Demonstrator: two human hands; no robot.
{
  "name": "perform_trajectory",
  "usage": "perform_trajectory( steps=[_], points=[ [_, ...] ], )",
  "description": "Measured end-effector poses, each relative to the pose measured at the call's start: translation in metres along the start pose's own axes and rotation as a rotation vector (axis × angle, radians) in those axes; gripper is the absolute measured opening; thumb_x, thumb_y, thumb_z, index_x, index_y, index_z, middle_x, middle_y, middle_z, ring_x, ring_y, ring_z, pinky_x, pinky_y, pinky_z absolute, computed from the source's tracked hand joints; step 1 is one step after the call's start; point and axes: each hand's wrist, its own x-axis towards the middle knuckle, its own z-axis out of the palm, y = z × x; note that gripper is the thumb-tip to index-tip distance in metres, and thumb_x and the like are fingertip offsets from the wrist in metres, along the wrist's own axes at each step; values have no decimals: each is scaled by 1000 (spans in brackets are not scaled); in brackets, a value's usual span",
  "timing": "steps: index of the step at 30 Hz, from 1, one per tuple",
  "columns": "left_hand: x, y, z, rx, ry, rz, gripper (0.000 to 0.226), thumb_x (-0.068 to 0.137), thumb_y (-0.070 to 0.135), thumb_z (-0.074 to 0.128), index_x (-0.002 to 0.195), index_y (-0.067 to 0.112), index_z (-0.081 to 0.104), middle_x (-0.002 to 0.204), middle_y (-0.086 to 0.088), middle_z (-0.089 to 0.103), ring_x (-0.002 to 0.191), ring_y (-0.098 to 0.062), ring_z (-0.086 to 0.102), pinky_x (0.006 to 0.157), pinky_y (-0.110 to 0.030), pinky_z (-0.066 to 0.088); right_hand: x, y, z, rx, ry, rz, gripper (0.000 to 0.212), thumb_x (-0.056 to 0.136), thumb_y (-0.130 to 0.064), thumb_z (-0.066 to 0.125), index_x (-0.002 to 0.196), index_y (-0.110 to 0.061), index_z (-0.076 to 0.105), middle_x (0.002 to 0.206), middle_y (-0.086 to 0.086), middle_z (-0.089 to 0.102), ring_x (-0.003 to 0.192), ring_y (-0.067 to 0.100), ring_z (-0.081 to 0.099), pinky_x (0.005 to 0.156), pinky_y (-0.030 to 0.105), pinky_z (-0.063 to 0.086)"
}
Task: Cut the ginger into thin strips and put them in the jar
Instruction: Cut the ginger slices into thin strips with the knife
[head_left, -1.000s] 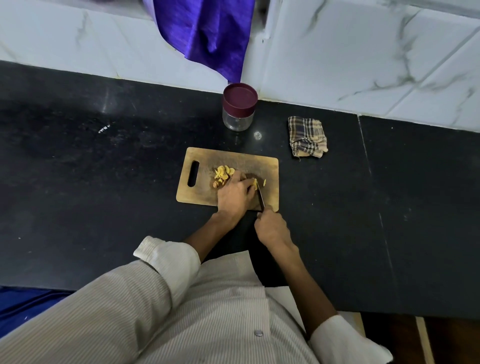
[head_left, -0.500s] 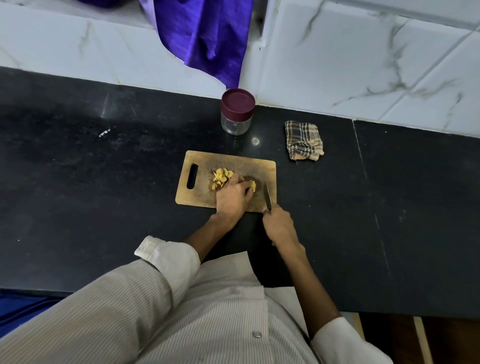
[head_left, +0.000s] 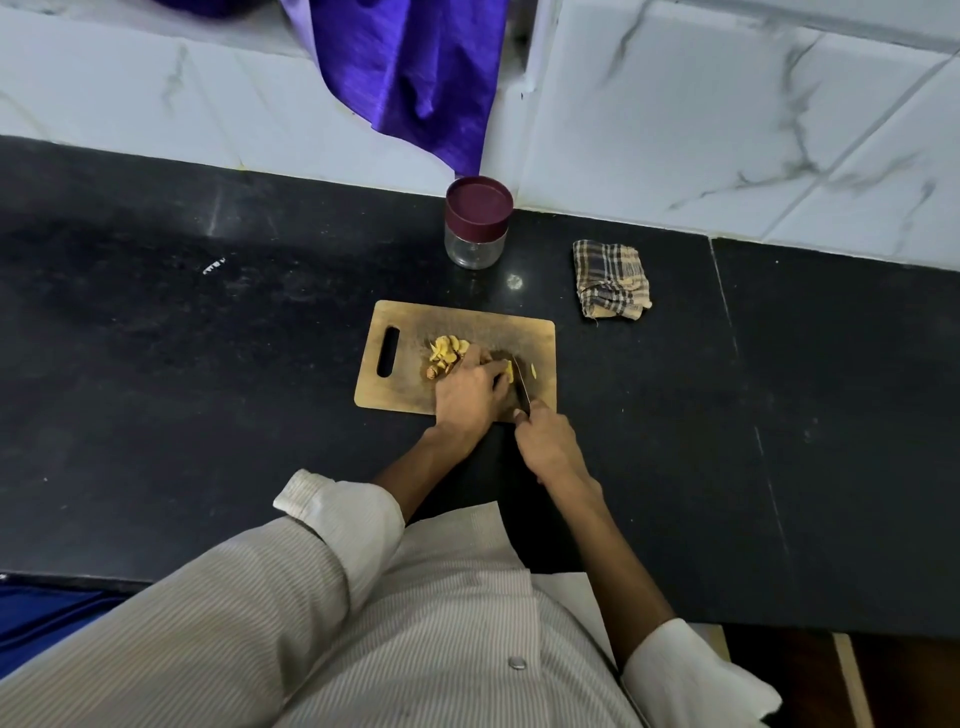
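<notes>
A wooden cutting board (head_left: 410, 384) lies on the black counter. A pile of yellow ginger slices (head_left: 447, 353) sits near its middle. My left hand (head_left: 467, 395) holds down a ginger piece (head_left: 509, 370) with curled fingers, just right of the pile. My right hand (head_left: 545, 441) grips the handle of a knife (head_left: 522, 384) whose blade rests against that piece. One small cut bit (head_left: 533, 370) lies right of the blade. The glass jar (head_left: 475, 224) with a maroon lid on stands behind the board, by the wall.
A folded checked cloth (head_left: 612, 278) lies right of the jar. A purple cloth (head_left: 410, 78) hangs down the tiled wall above the jar. The black counter (head_left: 182, 364) stretches to both sides of the board.
The knife, held off to the right of the ginger half a second ago, has come back left against the piece under my left fingers.
</notes>
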Motion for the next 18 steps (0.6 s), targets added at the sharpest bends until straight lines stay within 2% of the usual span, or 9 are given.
perform_trajectory(
  steps=[5,9,15,18],
  points=[
    [0,-1,1,-3,-2,4,27,96,26,52,117,16,67,118,-4,51,94,-20,60,77,-37,54,3,0,2,-16,9,-11,25,104,-25,39,117,-9,54,110,16,61,99,33,62,84,52,55],
    [1,-1,1,0,-1,3,27,97,27,52,117,17,66,118,-4,50,96,-19,59,77,-34,52,6,-1,5,-59,11,3,27,104,-23,39,123,-7,51,118,18,61,106,34,59,78,40,46],
    [0,-2,0,1,-7,9,28,97,28,51,118,18,65,121,-4,49,98,-18,58,79,-30,50,7,-5,5,-115,-8,37,29,102,-19,41,127,-5,50,125,18,59,113,34,57,80,39,42],
    [0,-2,0,0,-5,15,28,97,29,50,119,19,65,121,-3,48,98,-17,58,75,-26,45,4,-8,8,-129,-3,65,30,101,-18,42,128,-6,50,125,17,59,113,33,58,84,41,46]
  ],
)
